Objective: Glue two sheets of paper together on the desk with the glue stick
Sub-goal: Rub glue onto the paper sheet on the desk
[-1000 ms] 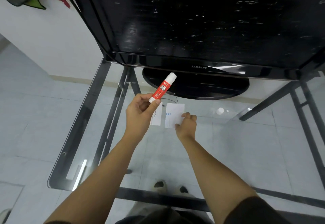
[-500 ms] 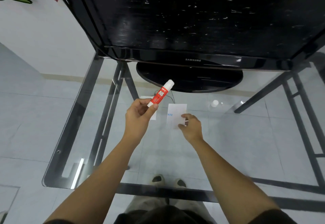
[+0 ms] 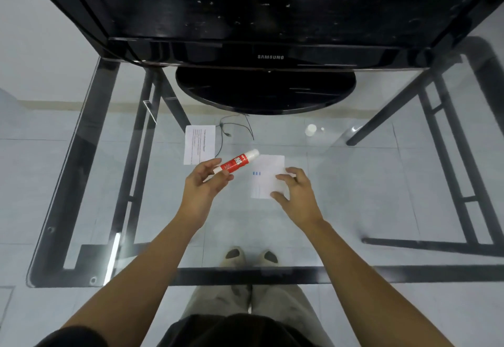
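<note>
On the glass desk [image 3: 81,183], one paper sheet [image 3: 199,143] lies far left. My left hand [image 3: 201,186] pinches the red glue stick [image 3: 236,163], tilted above the glass. Right of it, my right hand [image 3: 296,192] presses spread fingers on the second sheet [image 3: 266,175].

Left hand [image 3: 203,183] pinched red glue stick [image 3: 236,164] above the glass desk [image 3: 368,205], white tip toward the far edge. Right hand [image 3: 296,194] pressed fingers on one paper sheet [image 3: 266,176] mid-desk. Second sheet [image 3: 199,143] lay apart, nearer the monitor base [image 3: 266,90]. White cap [image 3: 310,130] toward far right.
</note>
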Tool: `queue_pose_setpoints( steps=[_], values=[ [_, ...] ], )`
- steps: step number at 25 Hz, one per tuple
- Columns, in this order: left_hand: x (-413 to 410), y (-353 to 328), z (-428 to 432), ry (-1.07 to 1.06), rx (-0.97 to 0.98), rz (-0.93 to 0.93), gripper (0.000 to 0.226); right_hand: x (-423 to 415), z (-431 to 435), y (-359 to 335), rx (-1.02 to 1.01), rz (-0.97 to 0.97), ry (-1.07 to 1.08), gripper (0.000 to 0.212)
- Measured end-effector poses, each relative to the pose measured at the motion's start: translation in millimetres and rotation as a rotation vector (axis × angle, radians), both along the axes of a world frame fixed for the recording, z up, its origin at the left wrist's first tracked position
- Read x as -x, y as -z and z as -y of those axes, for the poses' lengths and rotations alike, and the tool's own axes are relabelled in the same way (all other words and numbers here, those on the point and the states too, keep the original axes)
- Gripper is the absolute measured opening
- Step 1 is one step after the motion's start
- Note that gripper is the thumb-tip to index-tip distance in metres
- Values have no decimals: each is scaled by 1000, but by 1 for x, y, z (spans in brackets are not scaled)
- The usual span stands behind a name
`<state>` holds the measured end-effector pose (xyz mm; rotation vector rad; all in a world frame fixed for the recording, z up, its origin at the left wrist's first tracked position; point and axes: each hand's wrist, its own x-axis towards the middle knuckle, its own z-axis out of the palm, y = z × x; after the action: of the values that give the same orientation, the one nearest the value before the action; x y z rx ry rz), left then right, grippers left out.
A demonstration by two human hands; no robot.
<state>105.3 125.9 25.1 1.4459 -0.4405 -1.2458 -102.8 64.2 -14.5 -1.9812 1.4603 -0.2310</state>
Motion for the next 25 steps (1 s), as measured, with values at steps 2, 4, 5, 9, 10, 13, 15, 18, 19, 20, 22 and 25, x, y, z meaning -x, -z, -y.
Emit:
queue_pose_setpoints(
  steps=[2,4,5,9,10,13,15,18,19,20,22,25],
  values=[
    [-3,4,0,-21,13,-57,20,2,2,3,58,-27,-60,42],
    [-6,5,3,-38,48,-122,18,2,5,7,91,-38,-117,42],
    [-7,4,5,-53,50,-145,18,1,6,9,96,-41,-133,43],
    [-10,6,18,-150,-32,-252,29,2,5,18,135,-41,-130,43],
    [-11,7,21,-171,-49,-298,34,4,3,21,163,-54,-133,44],
    [-11,8,25,-86,-27,-260,26,6,-2,26,245,-114,-143,45],
    [-8,10,25,47,3,-51,34,5,-2,27,251,-138,-139,48],
    [-6,15,23,198,13,260,37,4,-1,30,244,-143,-130,50],
    [-6,17,23,241,21,346,29,5,-1,30,248,-142,-125,50],
    [-5,18,21,290,42,426,22,5,-1,31,251,-141,-119,49],
    [-3,18,20,414,132,635,20,4,0,31,256,-138,-116,49],
    [0,17,21,550,196,801,23,5,0,33,266,-140,-116,49]
  ],
)
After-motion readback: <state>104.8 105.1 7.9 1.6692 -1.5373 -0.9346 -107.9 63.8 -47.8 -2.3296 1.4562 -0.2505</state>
